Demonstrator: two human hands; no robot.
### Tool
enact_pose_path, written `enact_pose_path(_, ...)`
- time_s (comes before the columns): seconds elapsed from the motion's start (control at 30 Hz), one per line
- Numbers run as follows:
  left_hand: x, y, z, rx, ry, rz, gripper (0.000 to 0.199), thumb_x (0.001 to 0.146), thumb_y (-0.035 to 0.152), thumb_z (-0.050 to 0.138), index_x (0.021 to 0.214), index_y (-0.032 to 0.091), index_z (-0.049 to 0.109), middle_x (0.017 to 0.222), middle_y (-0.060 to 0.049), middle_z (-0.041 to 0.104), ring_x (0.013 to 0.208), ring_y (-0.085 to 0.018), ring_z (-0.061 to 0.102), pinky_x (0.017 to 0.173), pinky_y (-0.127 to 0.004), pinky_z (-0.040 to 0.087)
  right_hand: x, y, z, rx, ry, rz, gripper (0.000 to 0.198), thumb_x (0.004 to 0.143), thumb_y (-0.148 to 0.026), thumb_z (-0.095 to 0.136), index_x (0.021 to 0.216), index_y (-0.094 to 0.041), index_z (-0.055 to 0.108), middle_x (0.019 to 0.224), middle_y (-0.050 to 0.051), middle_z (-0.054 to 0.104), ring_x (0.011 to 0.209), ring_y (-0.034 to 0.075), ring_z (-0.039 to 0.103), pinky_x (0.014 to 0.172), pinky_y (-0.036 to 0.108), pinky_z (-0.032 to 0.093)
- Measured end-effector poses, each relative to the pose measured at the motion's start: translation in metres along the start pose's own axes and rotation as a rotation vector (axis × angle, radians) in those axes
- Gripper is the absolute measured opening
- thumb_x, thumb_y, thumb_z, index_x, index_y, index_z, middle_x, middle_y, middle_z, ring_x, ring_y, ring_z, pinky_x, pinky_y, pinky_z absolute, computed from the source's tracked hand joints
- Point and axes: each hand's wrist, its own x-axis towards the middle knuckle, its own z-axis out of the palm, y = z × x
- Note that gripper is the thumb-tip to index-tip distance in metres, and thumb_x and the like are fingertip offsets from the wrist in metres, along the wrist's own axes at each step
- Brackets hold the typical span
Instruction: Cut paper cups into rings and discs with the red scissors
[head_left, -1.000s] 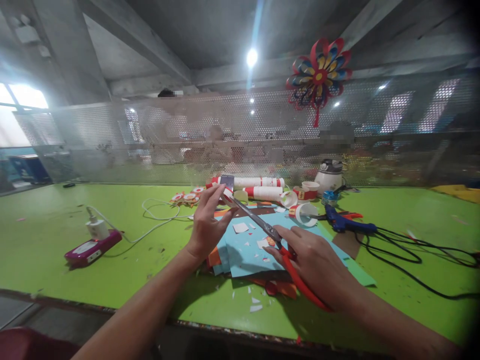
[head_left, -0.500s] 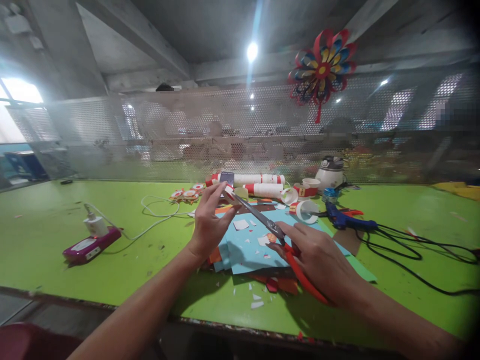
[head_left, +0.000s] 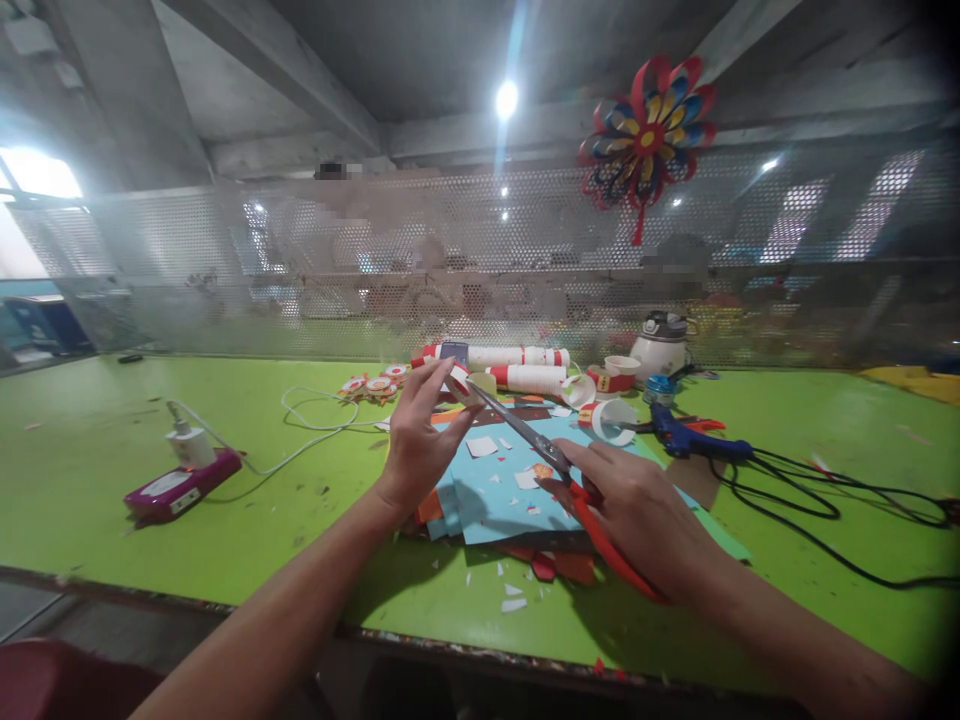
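Observation:
My left hand pinches a small red-and-white paper piece between thumb and fingers, above the stacked sheets. Wrapped round the red handles of a pair of scissors is my right hand. The blades point up and left, with their tips at the edge of the paper piece; whether they bite into it I cannot tell. Under both hands lies light blue paper, strewn with white scraps and a white square. A cut paper cup lies on its side beyond my right hand.
A blue glue gun with a black cord lies to the right. Behind it are a blue-lidded jar and a white jug. Stacked paper cups lie at the back. At left sits a purple power strip with a white cable.
Both hands stay almost where they were, the paper piece and scissors with them. The view has shifted very slightly.

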Motion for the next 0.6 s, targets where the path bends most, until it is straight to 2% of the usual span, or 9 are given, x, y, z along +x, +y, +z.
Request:
enact_pose_path(0.17, 0.0012, -0.0012, -0.0009, 0.011, -0.002, 0.034, 0.057, 0.079, 0.016, 0.068, 0.132, 0.027, 0.051, 0.122, -0.007, 0.053, 0.105, -0.02, 0.059, 0.082, -0.033, 0.061, 0.0016, -0.0002, -0.0006, 0.062, -0.018, -0.009, 0.034, 0.095, -0.04, 0.047, 0.114, -0.017, 0.062, 0.09, 0.011, 0.067, 0.08, 0.024, 0.062, 0.071, 0.035, 0.048)
enact_pose_path(0.43, -0.0009, -0.0032, -0.001, 0.097, -0.001, 0.088, 0.058, 0.079, 0.015, 0.068, 0.134, 0.024, 0.049, 0.123, -0.008, 0.054, 0.095, -0.018, 0.062, 0.083, -0.035, 0.06, -0.0013, 0.0002, 0.0006, 0.02, 0.0, -0.007, 0.037, 0.096, -0.043, 0.043, 0.115, -0.017, 0.061, 0.091, 0.012, 0.066, 0.082, 0.026, 0.063, 0.072, 0.037, 0.049)
enact_pose_path(0.6, -0.0016, -0.0035, 0.0003, 0.104, 0.0, 0.083, 0.056, 0.079, 0.015, 0.067, 0.132, 0.024, 0.051, 0.122, -0.008, 0.054, 0.097, -0.018, 0.061, 0.082, -0.033, 0.06, -0.0013, 0.0012, -0.0004, 0.019, -0.001, -0.013, 0.037, 0.096, -0.041, 0.044, 0.114, -0.016, 0.062, 0.092, 0.014, 0.067, 0.084, 0.027, 0.064, 0.073, 0.038, 0.049)
